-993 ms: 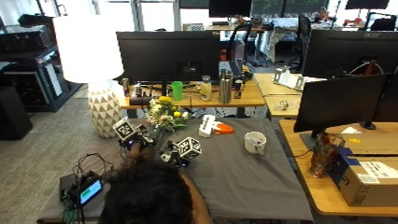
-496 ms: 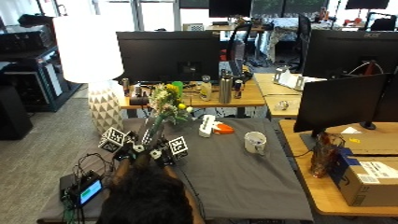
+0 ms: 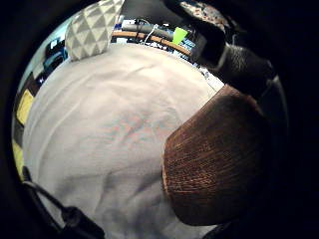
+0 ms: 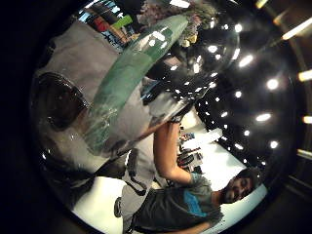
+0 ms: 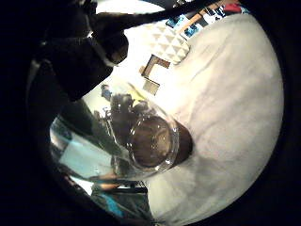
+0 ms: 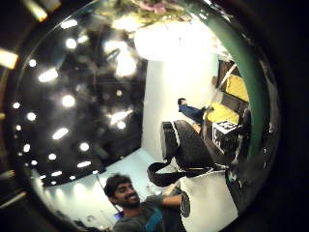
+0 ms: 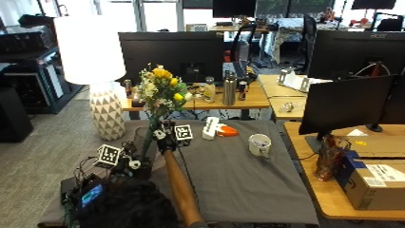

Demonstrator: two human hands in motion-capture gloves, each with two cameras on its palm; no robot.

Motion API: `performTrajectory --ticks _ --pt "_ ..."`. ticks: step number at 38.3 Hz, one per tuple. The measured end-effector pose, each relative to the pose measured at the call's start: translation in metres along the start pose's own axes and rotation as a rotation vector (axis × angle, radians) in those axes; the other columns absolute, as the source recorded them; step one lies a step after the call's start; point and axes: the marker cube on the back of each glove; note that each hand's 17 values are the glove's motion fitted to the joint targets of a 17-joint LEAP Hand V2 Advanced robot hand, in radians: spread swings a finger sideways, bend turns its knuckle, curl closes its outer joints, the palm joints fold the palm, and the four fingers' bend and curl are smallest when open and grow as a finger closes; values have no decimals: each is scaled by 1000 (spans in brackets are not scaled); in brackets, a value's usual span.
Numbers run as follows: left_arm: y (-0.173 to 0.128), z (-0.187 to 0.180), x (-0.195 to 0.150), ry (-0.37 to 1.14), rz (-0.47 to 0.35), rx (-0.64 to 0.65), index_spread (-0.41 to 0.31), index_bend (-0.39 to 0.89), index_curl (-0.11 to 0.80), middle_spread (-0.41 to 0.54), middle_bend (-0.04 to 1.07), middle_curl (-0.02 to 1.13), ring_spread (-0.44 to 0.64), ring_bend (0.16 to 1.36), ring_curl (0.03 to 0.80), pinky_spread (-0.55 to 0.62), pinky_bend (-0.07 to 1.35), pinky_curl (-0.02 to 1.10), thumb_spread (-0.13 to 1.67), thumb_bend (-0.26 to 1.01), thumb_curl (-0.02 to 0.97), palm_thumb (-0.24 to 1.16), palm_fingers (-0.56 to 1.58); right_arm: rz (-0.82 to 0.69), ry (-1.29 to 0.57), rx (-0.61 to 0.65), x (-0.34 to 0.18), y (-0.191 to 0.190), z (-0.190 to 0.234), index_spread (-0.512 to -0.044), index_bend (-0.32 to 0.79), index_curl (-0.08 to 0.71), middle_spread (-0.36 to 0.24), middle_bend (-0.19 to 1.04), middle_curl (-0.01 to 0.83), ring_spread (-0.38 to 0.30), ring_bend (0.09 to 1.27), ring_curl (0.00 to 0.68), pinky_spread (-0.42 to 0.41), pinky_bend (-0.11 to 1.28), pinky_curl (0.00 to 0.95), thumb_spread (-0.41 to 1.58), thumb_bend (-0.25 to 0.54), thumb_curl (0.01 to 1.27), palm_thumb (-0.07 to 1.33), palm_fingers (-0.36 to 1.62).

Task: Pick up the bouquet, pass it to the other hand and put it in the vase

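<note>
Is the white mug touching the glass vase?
Apart. The outside view shows the mug standing to one side of the vase, with bare grey cloth between them.

From above and behind, both arms reach forward up the view. The right forearm (image 7: 179,185) is bare and stretches straight ahead, ending in the gloved right hand (image 7: 168,138), which is raised higher and further forward than the other. The left hand (image 7: 130,164) sits lower and nearer the body, just left of the right forearm. Whether the fingers of either hand are curled or straight cannot be told.
</note>
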Motion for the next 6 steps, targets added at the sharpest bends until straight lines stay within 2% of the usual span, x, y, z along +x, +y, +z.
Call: performTrajectory --ticks 2,4,6 --pt "3 -4 1 -61 -101 9 95 39 8 10 300 392 -17 956 360 221 679 370 774 -35 393 393 271 106 122 33 5 -2 -4 -218 96 62 93 494 416 112 847 411 293 776 383 1133 -17 337 559 452" --pt "2 -6 6 -58 -117 18 95 39 8 13 323 398 -18 950 359 250 664 363 770 -36 392 399 266 170 198 52 8 -4 -7 -199 75 62 72 539 426 89 839 405 286 747 372 1123 -10 345 582 510" --pt "1 -7 9 -44 -113 24 95 40 8 12 351 408 -17 934 355 274 656 358 764 -37 390 404 263 176 195 46 4 -3 -5 -182 56 63 53 575 437 61 840 409 279 727 368 1113 0 353 616 551"
